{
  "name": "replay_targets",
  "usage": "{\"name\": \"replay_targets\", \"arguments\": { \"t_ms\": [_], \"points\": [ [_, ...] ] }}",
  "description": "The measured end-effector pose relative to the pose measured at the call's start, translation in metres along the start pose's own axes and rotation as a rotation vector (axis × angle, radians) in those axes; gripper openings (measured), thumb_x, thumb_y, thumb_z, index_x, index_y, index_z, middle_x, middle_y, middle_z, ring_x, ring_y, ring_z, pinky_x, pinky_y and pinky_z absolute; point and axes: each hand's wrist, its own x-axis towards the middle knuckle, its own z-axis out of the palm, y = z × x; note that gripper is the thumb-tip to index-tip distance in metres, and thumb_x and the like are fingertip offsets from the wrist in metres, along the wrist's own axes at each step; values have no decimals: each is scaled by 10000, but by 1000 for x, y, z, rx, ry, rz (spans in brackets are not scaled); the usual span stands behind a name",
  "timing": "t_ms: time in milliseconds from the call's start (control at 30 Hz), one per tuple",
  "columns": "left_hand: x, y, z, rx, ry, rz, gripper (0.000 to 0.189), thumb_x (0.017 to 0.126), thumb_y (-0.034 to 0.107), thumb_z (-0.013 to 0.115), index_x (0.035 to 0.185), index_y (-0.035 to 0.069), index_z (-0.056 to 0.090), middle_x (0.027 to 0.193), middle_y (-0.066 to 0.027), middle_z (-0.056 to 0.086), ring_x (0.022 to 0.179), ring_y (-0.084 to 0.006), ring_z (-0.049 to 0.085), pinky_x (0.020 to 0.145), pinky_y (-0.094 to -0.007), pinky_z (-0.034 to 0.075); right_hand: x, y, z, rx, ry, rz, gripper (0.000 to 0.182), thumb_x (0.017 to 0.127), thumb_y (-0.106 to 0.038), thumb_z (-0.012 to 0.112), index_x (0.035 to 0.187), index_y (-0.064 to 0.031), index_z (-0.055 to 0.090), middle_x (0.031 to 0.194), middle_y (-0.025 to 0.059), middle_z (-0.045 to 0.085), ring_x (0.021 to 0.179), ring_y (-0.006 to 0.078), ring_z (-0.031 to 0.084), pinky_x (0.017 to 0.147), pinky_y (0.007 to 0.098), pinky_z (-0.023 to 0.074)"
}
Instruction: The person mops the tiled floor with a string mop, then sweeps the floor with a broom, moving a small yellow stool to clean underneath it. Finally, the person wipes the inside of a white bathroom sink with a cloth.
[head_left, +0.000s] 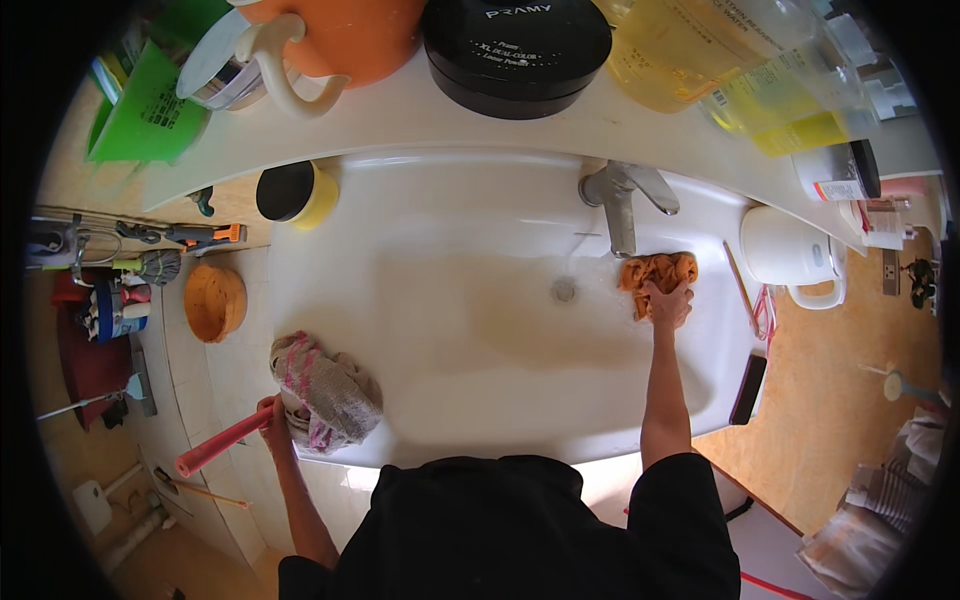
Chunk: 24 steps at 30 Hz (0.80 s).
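My right hand (670, 304) grips a crumpled orange cloth (660, 276) on the right side of the white sink basin (450, 315), just under the metal faucet (619, 206). At the basin's front left corner, my left hand (276, 427) is closed around a red tube-like handle (225, 441), whose free end points down and left. A grey and pink towel (330, 394) lies over that corner against the left hand and partly hides what is under it. The drain (564, 289) shows left of the orange cloth, with a little shallow water around it.
A yellow jar with a black lid (289, 192) stands on the basin's back left corner. At right are a white kettle (787, 247) and a dark oblong object (748, 390). The shelf above holds an orange mug (352, 37), a black powder case (517, 56) and bottles. An orange basin (214, 303) sits left.
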Motion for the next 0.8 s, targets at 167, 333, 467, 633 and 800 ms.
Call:
{"name": "replay_targets", "arguments": {
  "t_ms": [167,333,467,633,800],
  "points": [
    [3,4,4,-15,-14,-9,200,773,191,647,843,43,530,763,-39,560,700,-111,511,664,-238,435,-25,-21,41,204,-54,-180,597,570,-276,692,1083,-44,494,1006,142,560,888,338,550,779,401,443],
    [-1,3,2,79,30,-2,189,785,201,622,873,56,537,766,-14,543,701,-95,504,643,-220,426,-115,-72,-14,1239,-684,-79,336,670,-138,604,969,2,547,901,81,585,809,156,556,719,256,441],
    [0,-1,0,25,3,20,200,784,204,631,842,41,530,761,-31,550,711,-107,503,672,-232,425,-186,-135,-14,1282,-813,-388,375,665,-150,654,976,24,537,845,86,568,803,119,521,745,267,417],
    [0,-5,0,-36,-1,-16,206,782,214,633,838,46,527,758,-28,549,705,-99,496,660,-230,426,-238,-204,48,450,-276,-902,534,642,-410,679,1036,-78,538,1071,145,439,993,343,413,810,480,363],
    [3,-13,-7,-12,-5,-21,198,785,213,627,831,53,519,762,-18,532,692,-100,486,644,-233,424,-207,-172,62,244,-330,-710,519,622,-359,690,1012,-71,505,1084,139,435,1017,356,420,798,469,381]
  ]
}}
